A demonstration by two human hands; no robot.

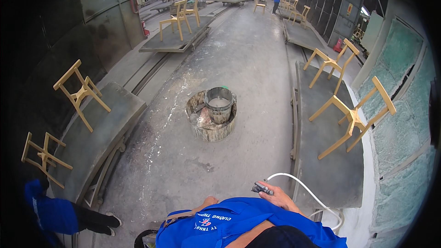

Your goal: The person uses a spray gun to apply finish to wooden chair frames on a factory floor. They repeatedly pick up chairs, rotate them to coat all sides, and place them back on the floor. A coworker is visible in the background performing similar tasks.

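Observation:
My right hand (276,197) is closed round a dark spray gun (262,188) at the lower middle. A white hose (307,188) loops from the gun to the right and down beside my blue shirt. My left hand (211,201) is at the front of the shirt, its fingers apparently curled. The shirt partly covers it, and whatever it may hold is hidden. Ahead on the floor stands a stained round tub (212,134). Inside it sits a smaller pot (219,105) holding pale liquid, and a whitish-pink lump lies beside the pot.
Wooden chair frames (353,117) stand on a low grey platform (321,174) at right. Another platform (98,133) at left carries two chair frames (80,93). A person in blue (59,213) is at the lower left. Floor rails (154,76) run beside the platforms; more people work far off.

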